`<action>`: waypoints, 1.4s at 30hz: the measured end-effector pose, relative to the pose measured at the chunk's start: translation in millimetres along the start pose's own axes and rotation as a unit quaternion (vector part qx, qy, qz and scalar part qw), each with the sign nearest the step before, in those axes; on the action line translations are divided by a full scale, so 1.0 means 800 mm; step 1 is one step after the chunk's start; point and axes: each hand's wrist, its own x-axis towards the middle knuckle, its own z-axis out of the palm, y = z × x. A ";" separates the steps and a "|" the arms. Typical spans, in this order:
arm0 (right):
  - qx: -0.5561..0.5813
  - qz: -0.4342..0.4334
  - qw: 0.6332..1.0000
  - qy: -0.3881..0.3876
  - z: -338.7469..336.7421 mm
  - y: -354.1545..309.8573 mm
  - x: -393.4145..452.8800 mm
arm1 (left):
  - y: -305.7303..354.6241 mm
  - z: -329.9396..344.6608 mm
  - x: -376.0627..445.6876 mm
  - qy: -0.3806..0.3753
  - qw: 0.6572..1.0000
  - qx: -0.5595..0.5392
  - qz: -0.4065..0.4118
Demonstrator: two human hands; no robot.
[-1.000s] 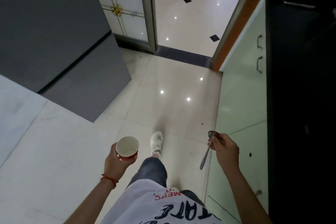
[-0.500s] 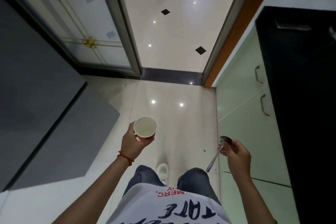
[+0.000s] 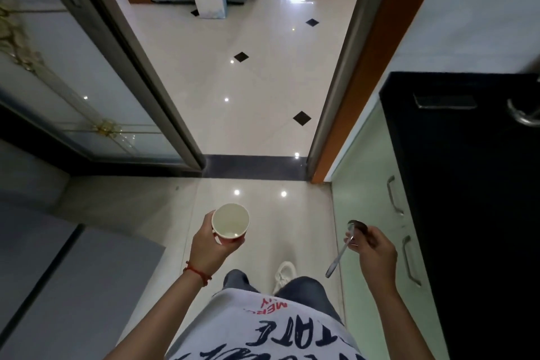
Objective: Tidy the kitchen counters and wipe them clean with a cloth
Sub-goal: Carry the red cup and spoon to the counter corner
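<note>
Carrying a cup and a spoon toward the doorway.
Left hand (image 3: 209,245) fingers wrapped round upright white paper cup (image 3: 230,221); right hand (image 3: 377,254) fingers pinching slim metal spoon (image 3: 342,251), bowl up, handle slanting down-left.

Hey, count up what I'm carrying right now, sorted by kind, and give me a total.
Paper cups: 1, the cup in the left hand
Metal spoons: 1, the spoon in the right hand
Total: 2
</note>
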 end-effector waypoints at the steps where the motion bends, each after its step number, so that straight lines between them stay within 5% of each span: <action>1: 0.002 -0.004 1.000 -0.006 0.004 -0.012 0.018 | 0.008 0.006 0.009 0.000 1.000 0.002 -0.002; 13: 0.110 -0.012 0.989 0.094 0.010 -0.099 0.165 | 0.135 0.091 0.210 -0.118 0.990 0.019 0.070; 19: 0.174 0.003 0.956 0.234 -0.007 -0.126 0.198 | 0.255 0.160 0.316 -0.254 0.952 0.029 0.171; 27: 0.193 -0.002 0.894 0.406 -0.040 -0.156 0.207 | 0.409 0.268 0.347 -0.347 0.893 0.026 0.285; 34: 0.164 -0.017 0.885 0.436 -0.107 -0.198 0.249 | 0.437 0.338 0.340 -0.430 0.848 0.004 0.309; 42: 0.095 -0.126 0.887 0.434 -0.230 -0.275 0.340 | 0.456 0.386 0.322 -0.428 0.856 0.025 0.290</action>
